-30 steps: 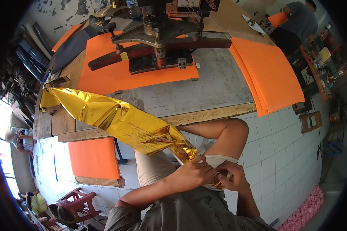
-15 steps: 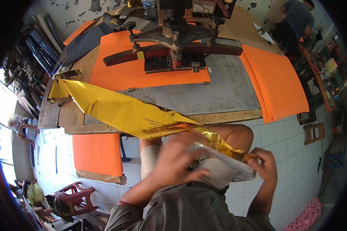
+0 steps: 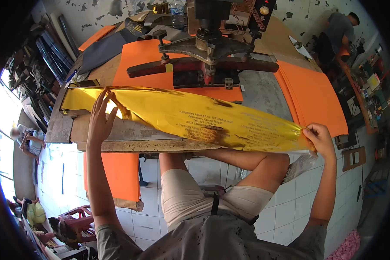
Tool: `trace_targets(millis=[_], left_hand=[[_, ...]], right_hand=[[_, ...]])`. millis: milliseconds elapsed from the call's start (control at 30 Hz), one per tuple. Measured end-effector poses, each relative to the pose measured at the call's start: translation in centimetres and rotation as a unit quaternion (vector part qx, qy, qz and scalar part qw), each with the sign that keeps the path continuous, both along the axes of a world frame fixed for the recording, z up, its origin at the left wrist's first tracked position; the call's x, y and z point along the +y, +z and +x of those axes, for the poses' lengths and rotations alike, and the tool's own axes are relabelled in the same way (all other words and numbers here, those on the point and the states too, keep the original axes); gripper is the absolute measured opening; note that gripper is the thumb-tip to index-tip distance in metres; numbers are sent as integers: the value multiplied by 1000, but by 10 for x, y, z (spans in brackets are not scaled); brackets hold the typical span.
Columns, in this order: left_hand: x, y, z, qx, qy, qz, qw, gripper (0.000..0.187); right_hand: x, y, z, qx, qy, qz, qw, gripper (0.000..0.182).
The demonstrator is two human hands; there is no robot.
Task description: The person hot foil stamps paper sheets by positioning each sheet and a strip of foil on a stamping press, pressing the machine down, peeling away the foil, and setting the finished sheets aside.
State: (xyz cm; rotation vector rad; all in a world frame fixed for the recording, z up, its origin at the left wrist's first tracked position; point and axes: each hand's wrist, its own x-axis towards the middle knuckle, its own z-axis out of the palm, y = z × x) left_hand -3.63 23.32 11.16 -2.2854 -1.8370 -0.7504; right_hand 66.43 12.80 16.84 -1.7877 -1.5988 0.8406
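Note:
A long strip of gold foil [image 3: 186, 115] with printed text runs across the front of the workbench, pulled out between both hands. My left hand [image 3: 102, 115] touches the foil near its left end, fingers apart at its upper edge. At the foil's right end my right hand [image 3: 317, 138] pinches the gathered edge, and a clear crumpled part hangs below it. Behind the foil stands a press with a dark red curved bar [image 3: 251, 64], above an orange sheet [image 3: 147, 56] and a grey metal plate [image 3: 264, 86].
Stacked orange sheets [image 3: 312, 95] lie at the bench's right, with more orange sheets [image 3: 110, 175] below its left front. Black sheets [image 3: 104, 53] and a water bottle [image 3: 177, 13] are at the back. A person [image 3: 338, 34] bends at the far right. A red stool [image 3: 80, 221] stands lower left.
My left hand has moved left and up to the foil's left part. My right hand has moved right and up, and the foil is stretched wider with its printed text showing.

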Motion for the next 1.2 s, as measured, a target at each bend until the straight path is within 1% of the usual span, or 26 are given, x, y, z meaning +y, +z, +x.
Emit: trace_targets(millis=[100,167,200,300,433,567,667,733,833,933,1067,1200], left_hand=[[8,-1,0,19,19,-29,999,54],[9,1,1,37,23,-58,997,54],[9,2,3,29,33,-85,995,55],[8,0,8,10,47,-115,992,57],[13,-5,7,66,80,-111,988,61],[16,-10,4,76,107,-122,984,64],[13,-10,6,89,128,-132,979,65],[12,-11,6,93,137,-139,976,65],[13,-22,0,98,140,-100,980,65],[14,-22,-1,59,137,-131,980,65],[14,-21,-1,58,140,-136,979,65],[15,-20,0,63,138,-134,979,64]], right_hand=[[30,-8,6,-34,39,13,999,23],[51,-15,10,-59,44,34,997,23],[63,-17,12,-71,46,45,995,23],[100,-18,10,-147,50,43,987,24],[151,-23,3,-214,44,35,975,23],[197,-40,12,-194,62,35,978,22],[210,-41,6,-167,45,-6,985,23],[216,-45,7,-192,60,4,980,23],[220,-48,7,-212,61,17,975,24],[222,-51,9,-218,60,23,974,25],[222,-46,7,-231,55,3,971,26],[222,-51,14,-211,64,25,975,26]])
